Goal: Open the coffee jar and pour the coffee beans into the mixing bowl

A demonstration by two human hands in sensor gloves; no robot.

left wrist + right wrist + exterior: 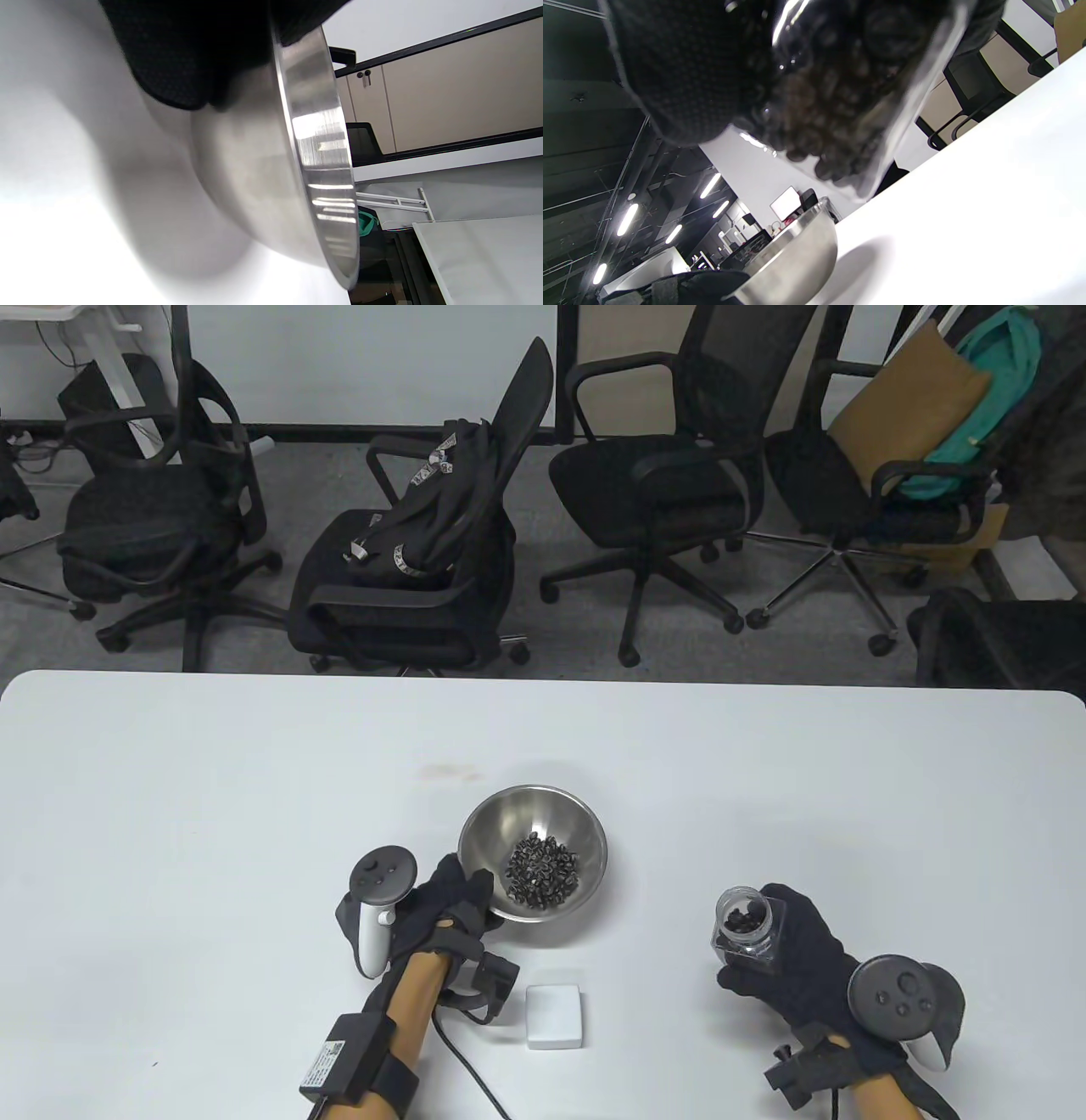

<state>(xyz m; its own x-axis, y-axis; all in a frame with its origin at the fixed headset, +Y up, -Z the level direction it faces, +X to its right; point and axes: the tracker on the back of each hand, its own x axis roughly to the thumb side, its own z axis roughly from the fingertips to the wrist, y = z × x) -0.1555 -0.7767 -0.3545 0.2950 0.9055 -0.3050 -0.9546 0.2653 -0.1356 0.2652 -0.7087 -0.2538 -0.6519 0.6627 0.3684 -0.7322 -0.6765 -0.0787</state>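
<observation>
- Left hand point(450, 903) grips the near-left rim of the bowl point(585, 827), thumb over the edge; bowl sits on the table point(212, 814), centre.
- Left wrist view: only the bowl's point(271, 169) outer wall and glove fabric point(186, 51) pressed on it; inside of the bowl is hidden there.
- Table view alone shows beans point(541, 871) piled in the bowl bottom.
- White lid point(555, 1016) lies flat on the table just in front of the bowl, between the hands, touching neither.
- Right hand point(789, 954) is wrapped around the jar point(747, 925), well right of the bowl, mouth open and up, some beans inside.
- Right wrist view: jar point(848, 106) is close and blurred, beans visible through the wall; it sits above the table point(988, 212), contact unclear. Bowl point(793, 258) is low in frame, partly cut off.
- Right fingers point(683, 76) mostly hidden behind the jar in both views.
</observation>
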